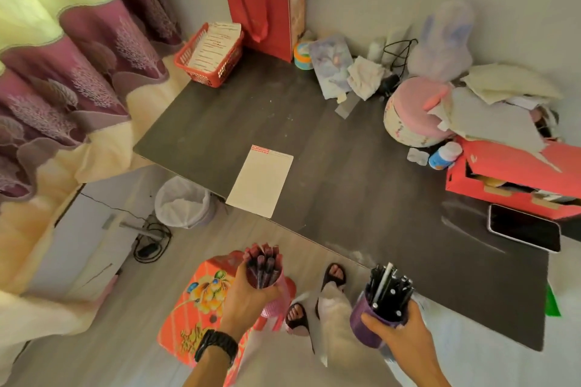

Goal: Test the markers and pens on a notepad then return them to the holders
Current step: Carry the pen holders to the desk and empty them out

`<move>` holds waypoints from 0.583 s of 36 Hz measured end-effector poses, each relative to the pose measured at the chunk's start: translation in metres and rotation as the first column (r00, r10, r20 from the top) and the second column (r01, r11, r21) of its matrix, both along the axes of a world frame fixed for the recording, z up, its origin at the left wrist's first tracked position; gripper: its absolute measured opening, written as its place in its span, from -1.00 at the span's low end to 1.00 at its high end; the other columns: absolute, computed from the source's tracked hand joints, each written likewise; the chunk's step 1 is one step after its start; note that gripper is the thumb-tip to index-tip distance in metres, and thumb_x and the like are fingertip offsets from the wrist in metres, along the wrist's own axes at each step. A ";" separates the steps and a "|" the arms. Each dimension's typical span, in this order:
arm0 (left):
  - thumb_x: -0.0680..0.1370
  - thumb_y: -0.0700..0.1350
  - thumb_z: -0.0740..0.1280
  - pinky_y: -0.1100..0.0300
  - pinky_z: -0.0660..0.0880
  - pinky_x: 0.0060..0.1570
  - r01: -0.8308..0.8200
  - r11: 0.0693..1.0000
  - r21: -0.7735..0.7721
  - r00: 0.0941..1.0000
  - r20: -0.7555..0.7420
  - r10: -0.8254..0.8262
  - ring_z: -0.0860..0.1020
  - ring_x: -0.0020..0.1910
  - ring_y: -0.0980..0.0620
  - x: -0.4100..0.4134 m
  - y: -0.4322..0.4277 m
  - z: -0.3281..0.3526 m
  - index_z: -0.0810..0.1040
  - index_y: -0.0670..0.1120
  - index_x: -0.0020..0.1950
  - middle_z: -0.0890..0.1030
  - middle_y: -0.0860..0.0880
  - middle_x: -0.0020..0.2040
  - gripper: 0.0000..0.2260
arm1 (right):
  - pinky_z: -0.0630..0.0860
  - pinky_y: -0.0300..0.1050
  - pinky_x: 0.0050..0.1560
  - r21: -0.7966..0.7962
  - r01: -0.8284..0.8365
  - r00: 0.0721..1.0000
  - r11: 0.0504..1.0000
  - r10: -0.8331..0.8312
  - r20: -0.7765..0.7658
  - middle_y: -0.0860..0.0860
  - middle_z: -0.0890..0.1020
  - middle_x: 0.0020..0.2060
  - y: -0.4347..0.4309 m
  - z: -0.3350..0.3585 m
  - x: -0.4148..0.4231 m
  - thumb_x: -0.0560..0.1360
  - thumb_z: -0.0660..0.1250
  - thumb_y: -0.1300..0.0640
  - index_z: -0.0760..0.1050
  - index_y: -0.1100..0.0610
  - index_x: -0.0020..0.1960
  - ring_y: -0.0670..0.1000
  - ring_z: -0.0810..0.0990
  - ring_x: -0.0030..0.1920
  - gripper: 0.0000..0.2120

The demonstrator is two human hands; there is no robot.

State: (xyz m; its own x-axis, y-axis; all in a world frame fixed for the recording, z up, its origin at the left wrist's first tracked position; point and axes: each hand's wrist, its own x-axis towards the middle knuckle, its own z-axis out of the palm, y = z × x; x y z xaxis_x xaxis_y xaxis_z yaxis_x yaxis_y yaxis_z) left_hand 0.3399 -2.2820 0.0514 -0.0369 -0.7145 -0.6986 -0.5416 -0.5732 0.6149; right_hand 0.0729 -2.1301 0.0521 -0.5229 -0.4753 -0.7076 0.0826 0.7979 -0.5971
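Fingers (pixel 271 292) of the left hand (pixel 245 298) are curling round the pink holder (pixel 273 308), which is carrying a bunch of dark markers (pixel 262 264), tips up. The right hand (pixel 405 333) is gripping the purple holder (pixel 361 325) the same way, thumb across the front, black pens (pixel 390 289) fanning out of the top. Both holders are hanging in the air over the floor, short of the front edge of the table (pixel 345 141), neither touching it. The notepad (pixel 260 181) is lying flat at the table's near-left edge, blank page up, well apart from both hands; its near corner looks to be sitting right on the edge, possibly overhanging. My read: testing is not starting yet, the step in hand is getting both holders onto the table. To do it well: be holding them level while moving, since the pens are leaning outward and would be spilling on a tilt. Be landing the pink one just left of the notepad if there is room, otherwise behind it, and the purple one on the bare patch to its right, well short of the phone (pixel 523 231). Be setting each base down flat before loosening the grip. Consider pushing the notepad inward first so writing pressure isn't tipping it off.
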 end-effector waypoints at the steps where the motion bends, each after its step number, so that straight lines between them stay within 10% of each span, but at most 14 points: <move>1: 0.18 0.07 0.58 0.08 0.56 0.13 -0.004 1.000 0.005 1.000 0.007 0.004 0.59 0.09 0.10 -0.005 -0.005 0.000 0.33 0.08 0.45 0.60 0.17 0.15 -0.13 | 0.46 -0.04 0.14 0.003 0.006 1.000 1.000 -0.006 0.003 0.02 0.61 0.17 -0.007 0.000 -0.003 0.18 0.72 0.02 0.37 0.02 0.40 0.10 0.56 0.15 -0.11; 13: 0.25 -0.05 0.61 0.56 0.44 -0.25 -0.048 0.999 -0.025 0.997 -0.069 0.046 0.56 -0.03 0.45 -0.085 -0.066 0.036 0.37 0.24 0.26 0.58 0.47 0.01 -0.32 | 0.47 -0.10 0.06 -0.046 -0.017 0.998 0.999 0.020 0.067 -0.19 0.62 -0.01 -0.096 -0.003 -0.071 0.05 0.71 -0.10 0.39 -0.11 0.40 -0.03 0.60 0.02 -0.02; 21: 0.09 0.06 0.63 0.30 0.55 0.04 -0.108 0.991 -0.084 0.990 -0.097 0.100 0.62 0.02 0.21 -0.124 -0.122 0.060 0.39 0.09 0.33 0.62 0.23 0.11 -0.15 | 0.45 -0.12 0.05 -0.089 -0.167 0.986 0.982 0.166 -0.020 -0.10 0.60 0.06 -0.176 0.000 -0.115 0.08 0.70 -0.12 0.31 -0.10 0.47 0.00 0.56 0.04 0.04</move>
